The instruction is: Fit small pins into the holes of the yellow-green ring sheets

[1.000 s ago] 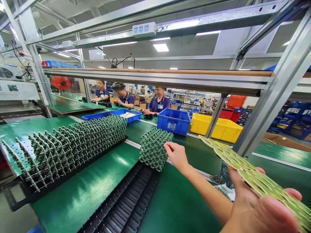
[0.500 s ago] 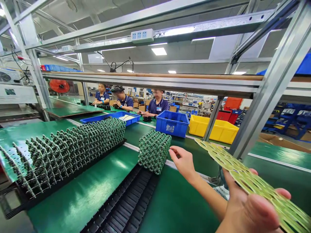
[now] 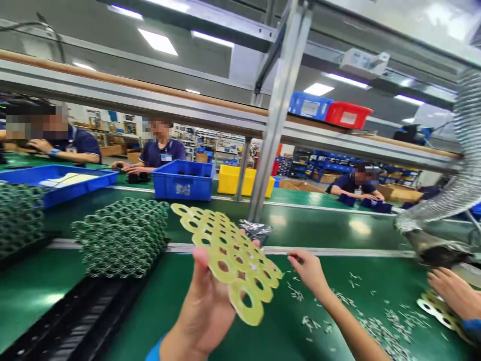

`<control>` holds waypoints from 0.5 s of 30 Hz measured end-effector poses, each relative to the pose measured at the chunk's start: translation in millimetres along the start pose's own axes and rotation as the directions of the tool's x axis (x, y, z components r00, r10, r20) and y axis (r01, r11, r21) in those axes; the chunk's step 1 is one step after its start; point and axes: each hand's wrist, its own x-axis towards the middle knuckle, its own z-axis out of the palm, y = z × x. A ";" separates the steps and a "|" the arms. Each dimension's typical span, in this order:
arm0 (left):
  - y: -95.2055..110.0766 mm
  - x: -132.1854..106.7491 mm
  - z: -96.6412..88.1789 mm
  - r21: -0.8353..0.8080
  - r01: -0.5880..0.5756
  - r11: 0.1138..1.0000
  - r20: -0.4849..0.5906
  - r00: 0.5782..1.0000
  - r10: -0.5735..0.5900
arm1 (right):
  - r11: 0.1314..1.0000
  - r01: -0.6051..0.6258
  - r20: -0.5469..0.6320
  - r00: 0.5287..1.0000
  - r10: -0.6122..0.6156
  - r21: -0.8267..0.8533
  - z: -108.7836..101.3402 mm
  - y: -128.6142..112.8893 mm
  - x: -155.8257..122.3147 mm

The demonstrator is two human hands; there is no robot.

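Note:
My left hand (image 3: 206,306) grips a thin yellow-green panel (image 3: 221,263) of joined rings with round holes. The thumb lies at its near left edge, and fingertips show beyond the far side. My right hand (image 3: 310,271) is to the right of the panel, apart from it, with thumb and fingers pinched together. Anything in that pinch is too small to make out. Below and around my right forearm, small silvery pin-like pieces (image 3: 376,326) lie scattered on the green work surface (image 3: 278,321).
A block of stacked green ring-shaped circuit boards (image 3: 124,235) stands on a black ribbed rail (image 3: 78,311) at left. Behind are blue (image 3: 184,188) and yellow bins (image 3: 229,180). At right, a co-worker's hand (image 3: 454,293) touches another panel (image 3: 438,311) near a flexible duct (image 3: 466,135).
The view has swung right, bringing the scattered pieces and co-worker's hand into sight. My right hand has gone from beside the green board stack to above the pieces. The left still holds the panel.

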 end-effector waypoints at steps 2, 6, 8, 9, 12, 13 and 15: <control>-10.3 5.7 -8.8 0.007 0.036 0.999 -0.023 0.999 -0.036 | 0.999 -0.035 0.065 0.997 0.037 -0.027 -8.7 22.7 -6.6; -49.9 12.1 -32.2 -0.044 0.255 0.966 0.091 0.964 -0.250 | 0.996 -0.056 0.185 0.980 0.067 -0.063 -9.1 43.9 -18.8; -73.7 12.8 -47.4 -0.045 0.382 0.923 0.083 0.922 -0.377 | 0.995 -0.056 0.227 0.971 0.073 -0.081 -8.3 49.1 -20.6; -85.0 12.3 -55.6 -0.046 0.419 0.907 0.075 0.907 -0.415 | 0.995 -0.054 0.246 0.966 0.075 -0.088 -8.3 51.5 -20.1; -110.6 6.7 -80.9 -0.061 0.520 0.852 0.068 0.854 -0.516 | 0.994 -0.045 0.296 0.952 0.072 -0.098 -9.3 59.2 -14.3; -115.7 3.4 -88.5 -0.057 0.532 0.845 0.070 0.846 -0.528 | 0.994 -0.042 0.309 0.948 0.071 -0.099 -9.3 61.5 -11.9; -121.1 -4.8 -100.3 -0.043 0.527 0.849 0.059 0.849 -0.525 | 0.995 -0.036 0.333 0.941 0.066 -0.098 -8.2 65.2 -7.6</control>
